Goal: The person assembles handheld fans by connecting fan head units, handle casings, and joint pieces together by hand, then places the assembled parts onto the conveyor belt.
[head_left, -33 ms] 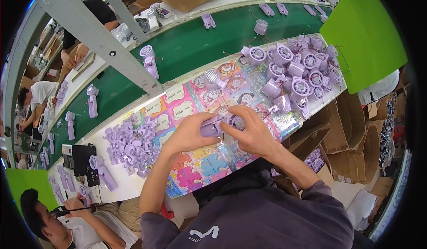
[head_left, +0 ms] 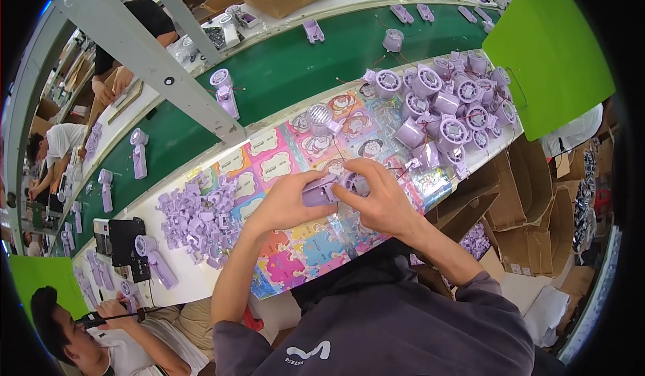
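Over the colourful printed sheet [head_left: 322, 250], both my hands hold a lilac handheld fan part. My left hand [head_left: 285, 203] is closed round its handle shell [head_left: 316, 197]. My right hand [head_left: 384, 200] grips the round fan head [head_left: 358, 185], thumb pressed where head and handle meet. My fingers hide much of both. Just beyond them, a loose fan head [head_left: 320, 117] with a ribbed grille and a thin wire rests on the sheet. Left of my left hand lies a heap of small lilac plastic pieces [head_left: 199, 220]. A pile of wired lilac fan heads [head_left: 451, 107] stands to the right.
Behind the table runs a green conveyor belt [head_left: 282, 77] carrying spaced fan parts. A grey metal post [head_left: 158, 60] crosses at left, near a black device [head_left: 129, 245]. Green panels [head_left: 554, 54] and cardboard boxes [head_left: 531, 208] stand right. A co-worker [head_left: 127, 336] sits lower left.
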The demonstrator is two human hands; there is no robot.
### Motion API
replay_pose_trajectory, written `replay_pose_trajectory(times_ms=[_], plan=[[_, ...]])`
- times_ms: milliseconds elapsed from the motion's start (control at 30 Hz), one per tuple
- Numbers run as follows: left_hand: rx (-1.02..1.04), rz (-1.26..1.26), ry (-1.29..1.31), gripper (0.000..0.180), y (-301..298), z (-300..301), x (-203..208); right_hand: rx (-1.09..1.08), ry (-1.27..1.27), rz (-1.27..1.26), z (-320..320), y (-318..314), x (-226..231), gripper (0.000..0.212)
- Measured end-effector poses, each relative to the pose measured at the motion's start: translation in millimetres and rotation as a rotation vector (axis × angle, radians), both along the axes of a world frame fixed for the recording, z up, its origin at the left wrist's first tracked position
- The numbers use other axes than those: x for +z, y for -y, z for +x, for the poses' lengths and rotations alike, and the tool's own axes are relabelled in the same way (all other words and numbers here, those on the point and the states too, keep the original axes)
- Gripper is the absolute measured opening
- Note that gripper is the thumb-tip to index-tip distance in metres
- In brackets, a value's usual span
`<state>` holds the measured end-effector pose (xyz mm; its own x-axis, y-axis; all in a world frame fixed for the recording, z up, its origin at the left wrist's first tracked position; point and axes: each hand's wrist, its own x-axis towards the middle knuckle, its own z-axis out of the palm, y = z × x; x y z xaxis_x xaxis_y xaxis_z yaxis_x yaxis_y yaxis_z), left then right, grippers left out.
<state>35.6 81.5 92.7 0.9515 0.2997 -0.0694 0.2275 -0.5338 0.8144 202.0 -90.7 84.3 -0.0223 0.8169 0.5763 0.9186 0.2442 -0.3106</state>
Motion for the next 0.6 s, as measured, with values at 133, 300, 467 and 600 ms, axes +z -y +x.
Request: replay_pose_trajectory(times_ms=[133, 300, 467, 600], plan=[[0.118, -0.15, -0.076, 0.061, 6.1, 0.7, -0.7, -0.034, 0.037, 0.051, -4.9, -1.3, 2.1, 0.045], [0.151, -0.094, 0.003, 0.053, 9.9, -3.1, -3.9, -0.062, 0.084, 0.108, -10.0, -1.4, 2.6, 0.031], [0.195, -0.404, 0.059, 0.037, 11.5, -6.5, 4.3, 0.035, 0.043, 0.037, -0.4, -9.8, 7.8, 0.032], [0.218, -0.39, 0.118, 0.028, 0.3, -3.0, 3.3, 0.045, -0.003, 0.05, 5.1, -22.4, 9.5, 0.053]])
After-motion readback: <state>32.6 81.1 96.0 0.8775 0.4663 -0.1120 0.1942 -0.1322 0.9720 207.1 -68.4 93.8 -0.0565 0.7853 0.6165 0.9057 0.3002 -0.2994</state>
